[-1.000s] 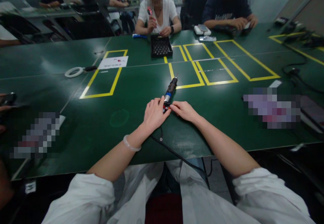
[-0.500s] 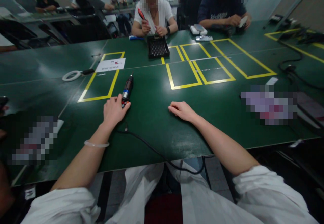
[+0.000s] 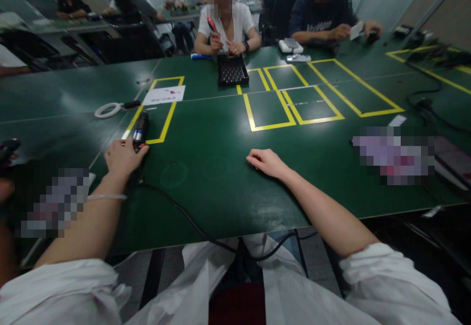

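My left hand point(image 3: 125, 158) is closed around the rear end of an electric screwdriver point(image 3: 140, 131), which has a dark body and a silver and blue band. It lies over the left yellow-taped rectangle point(image 3: 168, 123), pointing away from me. From its rear, a black cable point(image 3: 176, 206) crosses the green table point(image 3: 206, 192) and drops over the near edge. My right hand point(image 3: 268, 162) rests on the tabletop in front of me with its fingers curled in and nothing visible in them.
A white paper sheet point(image 3: 164, 94) and a coiled white cable point(image 3: 107, 110) lie beyond the screwdriver. Across the table, a person works over a black tray point(image 3: 233, 76). More yellow-taped rectangles point(image 3: 274, 126) mark the middle and right. Blurred-out items lie at both sides.
My left hand has carried the electric screwdriver leftward from the middle to the left taped rectangle, its cable trailing along. My right hand came off the screwdriver and has stayed in place.
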### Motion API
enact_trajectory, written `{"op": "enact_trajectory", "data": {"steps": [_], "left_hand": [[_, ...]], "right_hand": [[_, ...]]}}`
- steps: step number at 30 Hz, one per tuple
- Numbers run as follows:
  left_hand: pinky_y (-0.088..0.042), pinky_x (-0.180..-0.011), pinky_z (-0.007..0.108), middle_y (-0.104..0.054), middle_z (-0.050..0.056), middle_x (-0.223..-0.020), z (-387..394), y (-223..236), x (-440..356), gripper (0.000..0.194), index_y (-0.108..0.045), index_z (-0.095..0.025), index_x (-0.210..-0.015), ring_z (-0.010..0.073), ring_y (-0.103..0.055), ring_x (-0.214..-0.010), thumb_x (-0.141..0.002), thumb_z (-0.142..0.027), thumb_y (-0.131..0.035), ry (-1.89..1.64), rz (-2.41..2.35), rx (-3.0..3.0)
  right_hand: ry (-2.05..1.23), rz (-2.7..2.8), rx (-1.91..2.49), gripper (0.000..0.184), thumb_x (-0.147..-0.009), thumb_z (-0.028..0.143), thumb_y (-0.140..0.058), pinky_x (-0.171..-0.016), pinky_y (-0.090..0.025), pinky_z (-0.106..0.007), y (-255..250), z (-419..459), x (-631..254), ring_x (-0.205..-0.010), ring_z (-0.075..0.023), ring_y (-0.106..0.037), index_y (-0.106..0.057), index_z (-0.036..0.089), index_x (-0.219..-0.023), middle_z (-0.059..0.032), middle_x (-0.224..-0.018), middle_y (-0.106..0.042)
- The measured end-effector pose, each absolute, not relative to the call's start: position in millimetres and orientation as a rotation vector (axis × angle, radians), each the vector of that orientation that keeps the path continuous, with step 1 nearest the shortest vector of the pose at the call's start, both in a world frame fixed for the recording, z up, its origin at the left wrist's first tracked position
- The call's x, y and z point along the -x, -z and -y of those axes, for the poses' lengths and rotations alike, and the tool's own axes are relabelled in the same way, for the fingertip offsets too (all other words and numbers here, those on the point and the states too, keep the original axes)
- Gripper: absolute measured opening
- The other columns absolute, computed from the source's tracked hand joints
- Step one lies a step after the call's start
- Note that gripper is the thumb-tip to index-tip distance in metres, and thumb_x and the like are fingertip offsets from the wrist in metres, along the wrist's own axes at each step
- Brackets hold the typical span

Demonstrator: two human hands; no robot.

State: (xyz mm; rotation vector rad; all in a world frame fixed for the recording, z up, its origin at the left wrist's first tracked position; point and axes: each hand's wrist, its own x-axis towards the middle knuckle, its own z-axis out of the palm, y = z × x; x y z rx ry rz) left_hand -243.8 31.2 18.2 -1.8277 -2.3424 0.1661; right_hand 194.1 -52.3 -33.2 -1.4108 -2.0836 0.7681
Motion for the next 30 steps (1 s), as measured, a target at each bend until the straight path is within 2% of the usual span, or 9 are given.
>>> {"op": "enact_trajectory", "data": {"steps": [3,7,10,13,17,19,23,26,30], "left_hand": [[-0.036,-0.087,0.031,-0.046,0.018,-0.138,-24.3,-19.9,235.9,0.057,-0.042,-0.013,-0.137,0.0300,-0.046,-0.116,-0.095,-0.051,-0.041,-0.002,2.261,1.816],[-0.039,-0.078,0.031,-0.057,0.014,-0.120,-29.7,-20.6,234.2,0.043,-0.056,-0.013,-0.115,0.0265,-0.052,-0.099,-0.094,-0.048,-0.042,-0.065,2.334,1.791],[-0.043,-0.079,0.033,-0.062,0.009,-0.106,-40.2,-27.7,235.9,0.037,-0.058,-0.016,-0.110,0.0232,-0.054,-0.090,-0.094,-0.046,-0.045,-0.046,2.399,1.724],[-0.046,-0.084,0.036,-0.065,0.007,-0.099,-45.0,-38.5,219.4,0.031,-0.058,-0.015,-0.110,0.0214,-0.057,-0.090,-0.092,-0.040,-0.051,0.277,2.399,1.704],[-0.049,-0.079,0.029,-0.067,0.006,-0.093,-34.4,-44.6,153.7,0.025,-0.056,-0.012,-0.110,0.0139,-0.063,-0.080,-0.094,-0.031,-0.052,1.088,2.254,2.341],[-0.050,-0.073,0.026,-0.064,0.005,-0.084,-22.0,-42.6,110.6,0.026,-0.060,-0.011,-0.103,0.0125,-0.062,-0.073,-0.093,-0.034,-0.054,1.347,2.212,2.660],[-0.048,-0.064,0.023,-0.063,0.004,-0.081,6.6,-31.9,38.5,0.035,-0.062,-0.011,-0.109,0.0103,-0.057,-0.065,-0.089,-0.040,-0.060,1.475,2.017,3.300],[-0.044,-0.059,0.022,-0.062,0.002,-0.076,20.2,-18.2,10.4,0.041,-0.060,-0.012,-0.117,0.0100,-0.056,-0.063,-0.089,-0.042,-0.062,1.416,1.896,3.579],[-0.041,-0.057,0.021,-0.057,-0.001,-0.063,25.1,3.4,-1.2,0.045,-0.058,-0.011,-0.121,0.0101,-0.053,-0.059,-0.089,-0.043,-0.064,1.477,1.886,3.623]], "right_hand": [[-0.768,2.087,1.413,0.026,-0.097,0.036,-0.051,-0.061,-0.031,-0.022,33.6,52.1,-194.1,-0.063,-0.0121,-0.056,-0.065,0.018,-0.085,0.0003,-0.066,-0.065],[-0.771,2.091,1.405,0.026,-0.097,0.036,-0.051,-0.061,-0.031,-0.023,33.2,52.4,-194.2,-0.064,-0.0126,-0.057,-0.066,0.018,-0.086,-0.0002,-0.068,-0.066],[-0.773,2.087,1.410,0.025,-0.096,0.036,-0.052,-0.061,-0.031,-0.023,32.2,53.1,-193.9,-0.064,-0.0128,-0.057,-0.066,0.018,-0.086,-0.0005,-0.069,-0.067],[-0.785,2.079,1.421,0.024,-0.096,0.035,-0.053,-0.061,-0.031,-0.023,30.9,53.9,-193.4,-0.063,-0.0129,-0.057,-0.066,0.018,-0.086,-0.0004,-0.068,-0.066],[-0.830,2.037,1.385,0.024,-0.095,0.035,-0.053,-0.062,-0.034,-0.023,31.1,53.9,-193.5,-0.062,-0.0126,-0.056,-0.065,0.017,-0.084,0.0004,-0.064,-0.064],[-0.930,1.966,1.300,0.026,-0.094,0.037,-0.053,-0.060,-0.036,-0.023,31.9,53.3,-193.6,-0.059,-0.0120,-0.055,-0.064,0.017,-0.082,0.0010,-0.061,-0.061],[-1.291,1.693,1.074,0.031,-0.091,0.047,-0.056,-0.050,-0.036,-0.022,31.6,52.6,-191.8,-0.048,-0.0092,-0.048,-0.060,0.016,-0.091,0.0028,-0.060,-0.059],[-1.497,1.467,0.894,0.038,-0.090,0.054,-0.055,-0.047,-0.039,-0.021,30.2,53.3,-188.7,-0.050,-0.0099,-0.054,-0.056,0.018,-0.100,0.0013,-0.067,-0.064],[-1.589,1.396,0.774,0.038,-0.084,0.050,-0.069,-0.049,-0.045,-0.021,31.1,54.1,-184.6,-0.055,-0.0100,-0.059,-0.053,0.019,-0.099,0.0013,-0.072,-0.068]]}}
